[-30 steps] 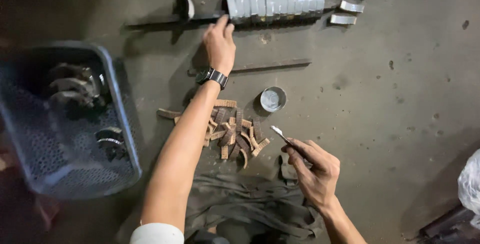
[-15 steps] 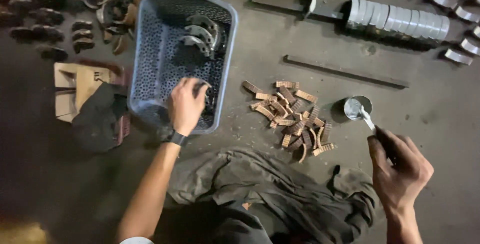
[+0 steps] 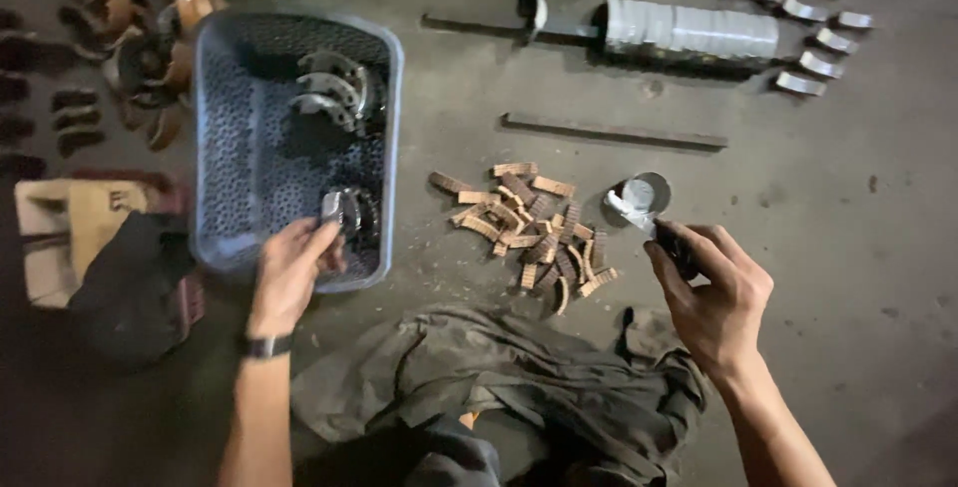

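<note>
**Another curved shoe lifted from the basket, brush at the tin**

The left hand (image 3: 289, 272) reaches over the near rim of the blue perforated plastic basket (image 3: 215, 128) and closes its fingers on a curved metal shoe (image 3: 339, 210), lifting it from the near right corner. A few more grey, arc-shaped shoes (image 3: 329, 88) lie at the basket's far end — so that stock looks only partly worked through. The right hand (image 3: 714, 297) is wrapped around a dark-handled brush (image 3: 654, 233), its tip at the small round tin (image 3: 644, 193) on the concrete floor (image 3: 848, 247).

Between basket and tin sits a loose heap of brown lining strips (image 3: 534, 233), short, ribbed and slightly bowed; judging by its size, many remain to be fitted. Toward the floor's far right edge a tight row of pale finished arcs (image 3: 689, 30) lies against a dark bar, with single pieces (image 3: 798, 83) set out beside it. A crumpled grey-green cloth (image 3: 499, 377) covers the near floor.
</note>
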